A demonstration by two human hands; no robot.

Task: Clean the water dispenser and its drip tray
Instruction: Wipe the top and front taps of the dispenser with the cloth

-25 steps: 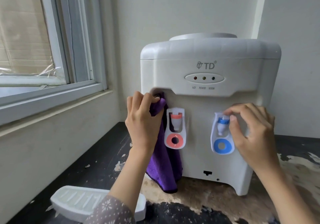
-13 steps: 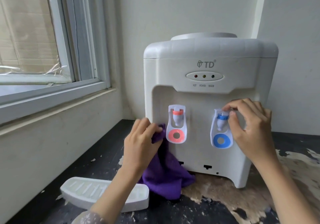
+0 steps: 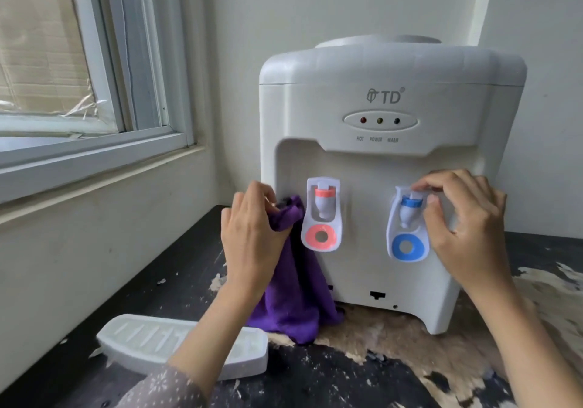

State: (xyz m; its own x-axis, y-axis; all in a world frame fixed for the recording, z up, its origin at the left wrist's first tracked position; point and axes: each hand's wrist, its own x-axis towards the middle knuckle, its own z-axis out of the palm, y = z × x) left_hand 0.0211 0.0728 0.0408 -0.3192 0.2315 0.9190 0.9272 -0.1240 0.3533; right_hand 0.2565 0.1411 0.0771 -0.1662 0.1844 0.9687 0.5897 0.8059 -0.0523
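The white water dispenser (image 3: pixel 391 168) stands at the back of the dark, peeling tabletop (image 3: pixel 394 373), smooth moulded plastic with a rounded top and a recessed front, and the wiping step looks to be in hand. The purple cloth (image 3: pixel 293 294), soft and plush, hangs down the left side of that recess to the tabletop. The drip tray (image 3: pixel 151 341), a ribbed white plastic oblong, lies off the machine at front left, so it seems to wait its turn. The left hand (image 3: pixel 252 237) bunches the cloth's top in a clenched grip against the recess wall, beside the pink tap (image 3: pixel 323 205). The right hand (image 3: pixel 463 228) pinches the blue tap (image 3: pixel 408 209). Next, likely a firm stroke of the cloth around the tap housings while the right hand steadies.
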